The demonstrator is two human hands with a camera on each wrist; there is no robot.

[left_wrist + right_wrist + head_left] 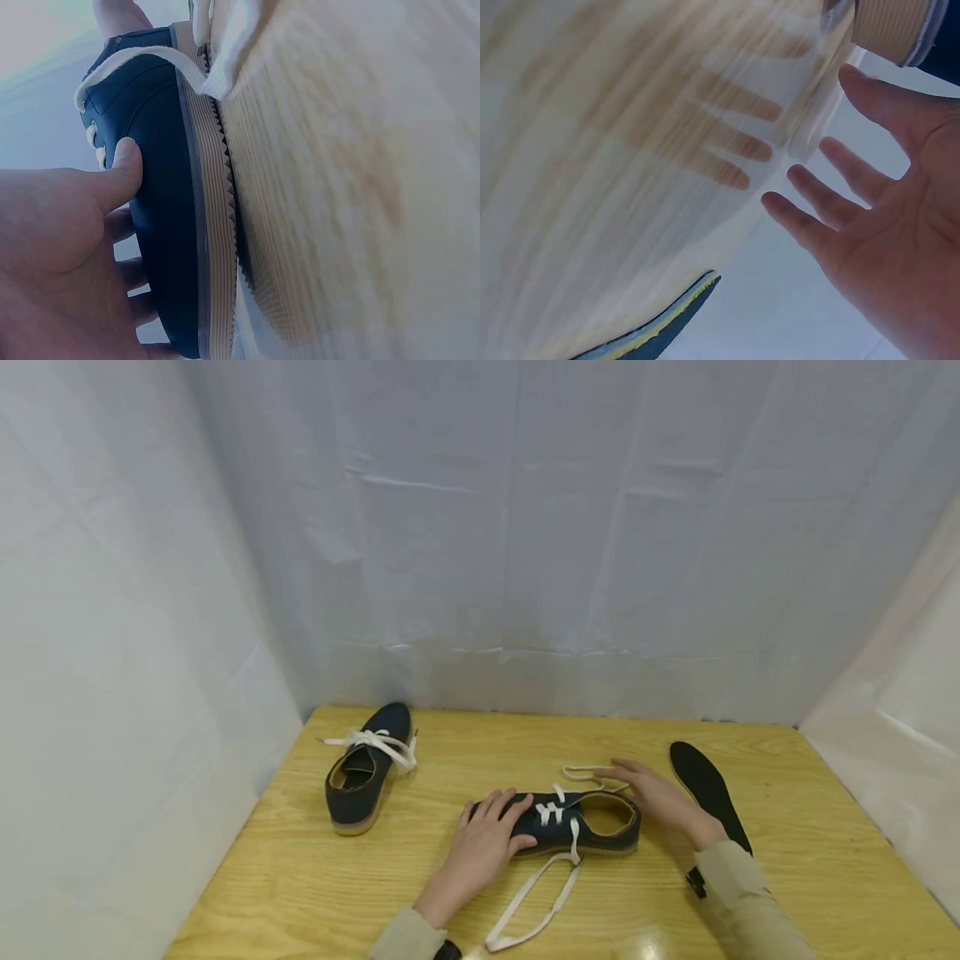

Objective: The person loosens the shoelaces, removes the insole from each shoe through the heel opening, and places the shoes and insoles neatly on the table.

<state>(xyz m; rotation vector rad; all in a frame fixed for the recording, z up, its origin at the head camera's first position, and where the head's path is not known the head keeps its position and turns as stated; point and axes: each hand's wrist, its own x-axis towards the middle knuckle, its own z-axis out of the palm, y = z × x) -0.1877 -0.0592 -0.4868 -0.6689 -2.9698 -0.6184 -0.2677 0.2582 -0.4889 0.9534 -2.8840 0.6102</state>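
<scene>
A dark navy sneaker [531, 835] lies sole down on the table, toe to the left and opening to the right. My left hand [480, 847] grips its toe end from above. In the left wrist view, the thumb [126, 161] presses the near side of the upper while the fingers go over the far side. White laces [550, 812] cross the tongue area; one long loose lace end [528, 902] loops toward the front. Beside the heel is my right hand [663, 793], fingers extended near the far lace loop [577, 772]. In the right wrist view that palm holds nothing.
A matching navy sneaker [352, 807] with a tied white lace stands at the back left. To the right of my right hand lies a black insole [705, 777]. White sheets [525, 568] hang behind and on both sides of the wooden table [300, 893].
</scene>
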